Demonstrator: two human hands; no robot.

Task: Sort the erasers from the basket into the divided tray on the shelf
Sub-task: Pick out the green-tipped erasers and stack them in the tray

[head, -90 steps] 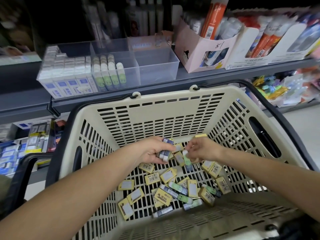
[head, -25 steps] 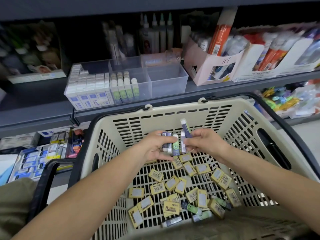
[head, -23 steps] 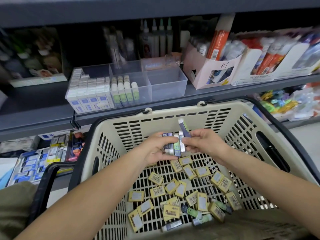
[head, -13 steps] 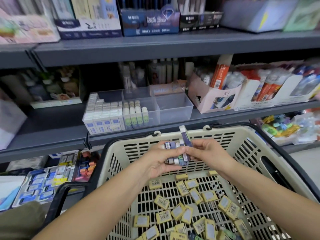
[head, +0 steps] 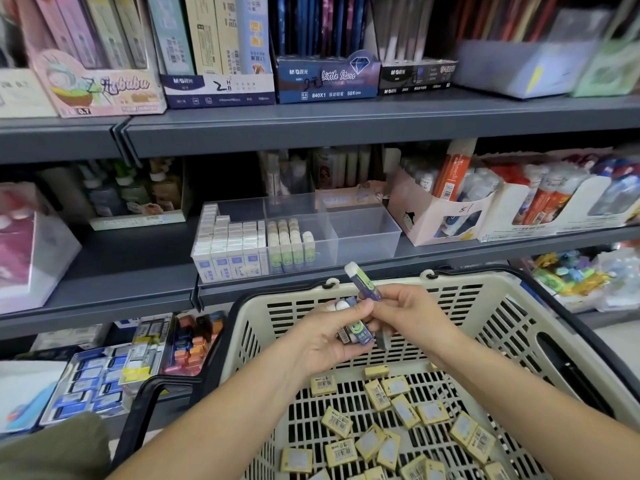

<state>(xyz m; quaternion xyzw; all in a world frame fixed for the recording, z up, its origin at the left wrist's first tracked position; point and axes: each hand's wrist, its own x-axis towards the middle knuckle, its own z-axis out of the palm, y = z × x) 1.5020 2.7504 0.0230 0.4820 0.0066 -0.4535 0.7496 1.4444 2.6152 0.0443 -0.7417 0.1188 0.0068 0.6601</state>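
**A Fistful of Erasers, and a Tray Still Out of Reach**

The right hand (head: pixel 412 313) pinches a single purple-sleeved stick eraser (head: pixel 362 281) between thumb and fingertips, its white tip tilted up toward the shelves. The left hand (head: pixel 322 337), touching it, curls round a bundle of stick erasers (head: pixel 353 327) whose ends sit uneven. Both hands hover over the far rim of the cream basket (head: pixel 485 306), where yellow block erasers (head: pixel 375 394) lie scattered on the slatted floor.

Beyond them, on the grey shelf (head: pixel 138 271), stands the clear divided tray (head: pixel 367 244). It holds white boxed erasers (head: pixel 228 244) at its left and green-sleeved sticks (head: pixel 289 244) upright in the middle section. The front right section looks empty.

From where I stand, the crowded left grip seems the weak point. Drawing one stick free could drag its neighbours loose. They might drop back among the blocks, or fall past the rim onto the goods on the shelf below.

The upright row is also at risk, since a careless nudge while placing could topple it. A purple sleeve could easily end up among the green ones if colours are not checked.
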